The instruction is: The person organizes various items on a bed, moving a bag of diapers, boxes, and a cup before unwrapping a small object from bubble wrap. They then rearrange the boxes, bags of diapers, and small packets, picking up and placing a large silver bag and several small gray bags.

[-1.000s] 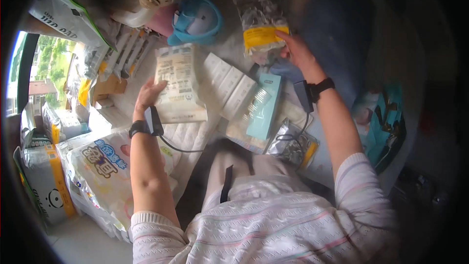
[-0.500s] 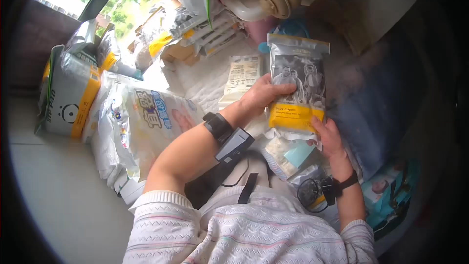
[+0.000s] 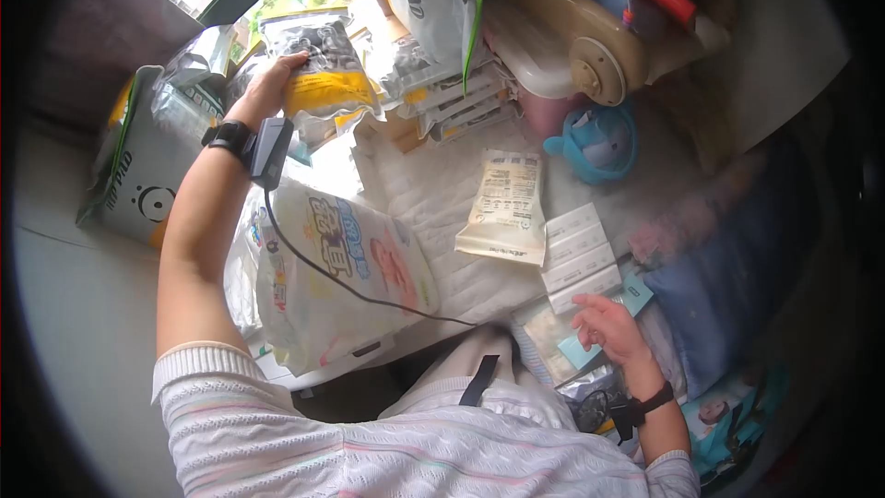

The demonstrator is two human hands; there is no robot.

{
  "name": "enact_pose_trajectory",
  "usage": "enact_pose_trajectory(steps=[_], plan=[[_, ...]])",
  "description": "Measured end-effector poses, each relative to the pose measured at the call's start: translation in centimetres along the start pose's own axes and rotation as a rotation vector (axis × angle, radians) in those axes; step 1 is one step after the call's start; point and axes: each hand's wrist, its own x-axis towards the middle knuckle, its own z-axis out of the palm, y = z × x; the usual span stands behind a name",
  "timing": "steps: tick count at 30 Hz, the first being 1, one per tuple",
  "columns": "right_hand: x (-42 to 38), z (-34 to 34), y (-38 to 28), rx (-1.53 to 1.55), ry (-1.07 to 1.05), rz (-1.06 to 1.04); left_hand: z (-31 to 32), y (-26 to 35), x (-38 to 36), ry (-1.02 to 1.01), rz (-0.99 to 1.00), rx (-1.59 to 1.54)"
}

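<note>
My left hand (image 3: pixel 269 85) reaches out to the upper left, gripping the left side of a small pack of baby diapers (image 3: pixel 334 85) with a grey photo and a yellow band. That pack is at the window-side pile, close to other similar packs (image 3: pixel 392 60). Low on the right, my right hand (image 3: pixel 610 327) is empty, its fingers apart and slightly bent. It hovers over a light teal packet (image 3: pixel 576 350) and near a row of small white boxes (image 3: pixel 581 254). A cream packet (image 3: pixel 505 212) with printed text lies on the quilted white surface.
A large white plastic diaper bag (image 3: pixel 346 267) stands left of my lap. Grey-and-yellow pad packages stand at the far left (image 3: pixel 138 189) and top (image 3: pixel 433 0). A blue round container (image 3: pixel 599 143) sits before a tan object (image 3: pixel 599 69). Dark blue fabric (image 3: pixel 737 267) lies on the right.
The baby diapers pack went from in front of me, held in both hands, to the upper left in my left hand. My right hand let go of it. The view shifted too.
</note>
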Motion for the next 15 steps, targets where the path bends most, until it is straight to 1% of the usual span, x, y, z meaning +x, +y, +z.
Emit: enact_pose_trajectory(steps=[1, 3, 6, 7, 8, 10, 11, 12, 13, 15], plan=[[0.4, 0.1, -0.1, 0.006, 0.010, 0.001, -0.8, -0.1, 2.5, -0.004, 0.002, -0.007], [1.3, 0.3, -0.5, 0.008, 0.025, 0.007, -2.1, -0.5, 7.4, 0.091, -0.042, -0.076], [2.6, 1.1, -1.4, 0.008, 0.040, -0.002, -3.8, -1.6, 14.0, 0.065, -0.051, -0.085], [2.9, 1.4, -1.8, 0.004, 0.047, -0.006, -3.1, -2.0, 14.2, 0.071, -0.057, -0.052], [3.3, 1.6, -2.0, 0.002, 0.056, -0.011, -4.0, -3.0, 16.8, 0.055, -0.038, -0.033], [4.0, 1.5, -1.9, 0.012, 0.068, -0.012, -7.6, -6.7, 23.4, 0.121, 0.216, 0.312], [4.2, 1.5, -1.8, 0.020, 0.071, -0.011, -5.5, -6.5, 21.0, 0.202, 0.158, 0.317], [4.5, 1.5, -1.7, 0.029, 0.073, -0.008, -2.9, -6.0, 17.7, 0.365, 0.196, 0.365], [4.7, 1.3, -1.6, 0.034, 0.076, -0.002, -3.0, -6.6, 18.2, 0.360, 0.190, 0.365], [5.0, 1.2, -1.4, 0.054, 0.088, 0.010, -4.2, -7.6, 19.2, 0.232, 0.026, 0.223]])
